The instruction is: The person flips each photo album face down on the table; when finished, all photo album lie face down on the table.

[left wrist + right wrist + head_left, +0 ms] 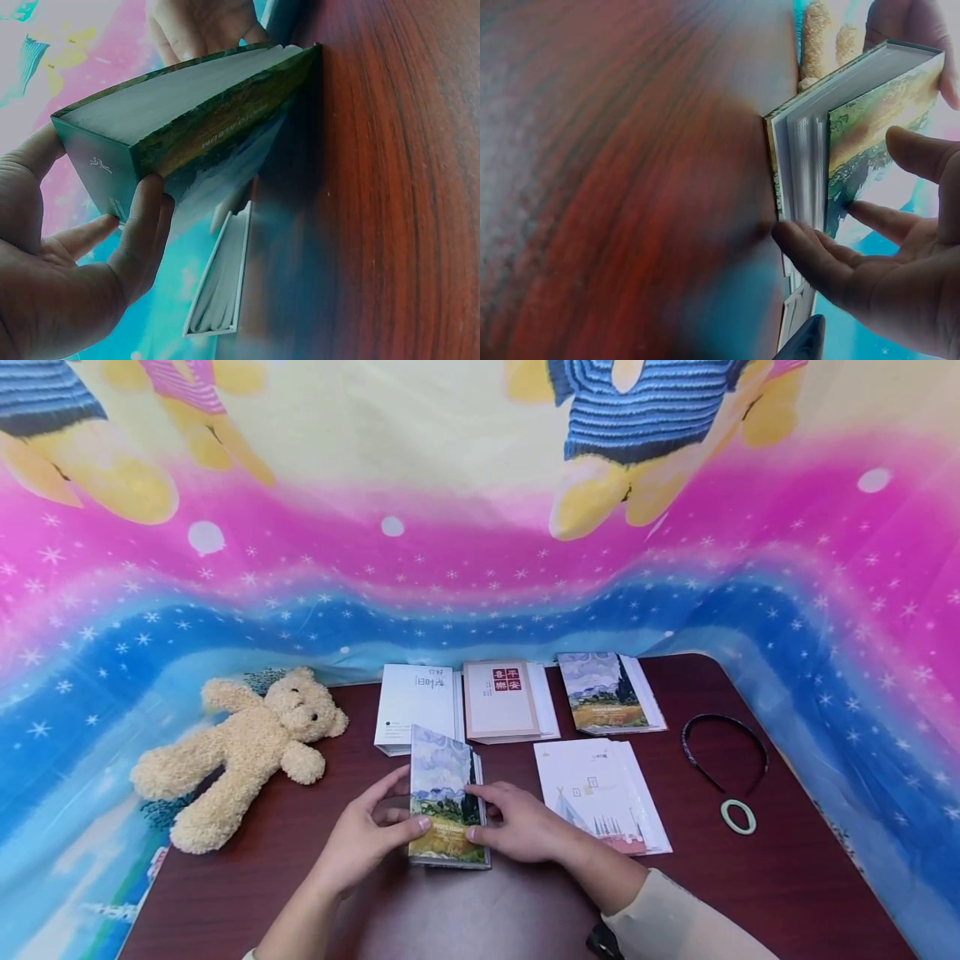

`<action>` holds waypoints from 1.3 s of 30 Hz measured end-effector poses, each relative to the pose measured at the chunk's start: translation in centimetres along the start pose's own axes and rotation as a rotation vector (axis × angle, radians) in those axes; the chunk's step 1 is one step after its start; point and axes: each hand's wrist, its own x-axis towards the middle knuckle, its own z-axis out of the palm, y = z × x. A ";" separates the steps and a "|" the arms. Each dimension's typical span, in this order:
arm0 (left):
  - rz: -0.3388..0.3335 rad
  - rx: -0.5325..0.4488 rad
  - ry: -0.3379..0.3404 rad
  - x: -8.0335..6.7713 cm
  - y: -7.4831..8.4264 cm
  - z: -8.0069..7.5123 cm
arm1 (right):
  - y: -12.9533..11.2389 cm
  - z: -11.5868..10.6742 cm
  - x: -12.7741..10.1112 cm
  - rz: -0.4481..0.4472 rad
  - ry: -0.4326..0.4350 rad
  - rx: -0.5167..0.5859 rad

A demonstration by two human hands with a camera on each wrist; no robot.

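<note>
A thick book (444, 797) with a painted landscape cover lies near the front middle of the dark red table (765, 885). Its left side is lifted, so it tilts on its right edge. My left hand (408, 802) grips that raised spine side, thumb (146, 225) on the cover and the other fingers beneath. My right hand (480, 814) holds the page-edge side, with its fingers (817, 259) against the pages and the thumb near the cover. Seen from the wrists, the book (202, 127) (840, 142) stands at a steep angle to the tabletop.
A cream teddy bear (240, 747) lies at the left. Behind the held book are a white book (416, 702), a beige one with red characters (501, 700) and a second landscape book (603, 692). A white book (600, 793), black headband (723, 752) and pale ring (738, 816) lie right.
</note>
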 end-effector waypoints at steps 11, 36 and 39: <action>0.031 0.022 -0.012 -0.2 0.8 0.7 | -0.7 -0.2 0.5 -0.043 0.043 0.049; 0.062 -0.071 -0.049 0.0 1.8 2.4 | -2.6 -1.8 -0.3 -0.013 0.074 0.311; 0.063 -0.096 -0.060 0.1 1.8 2.5 | -2.7 -2.1 -0.5 -0.006 0.084 0.334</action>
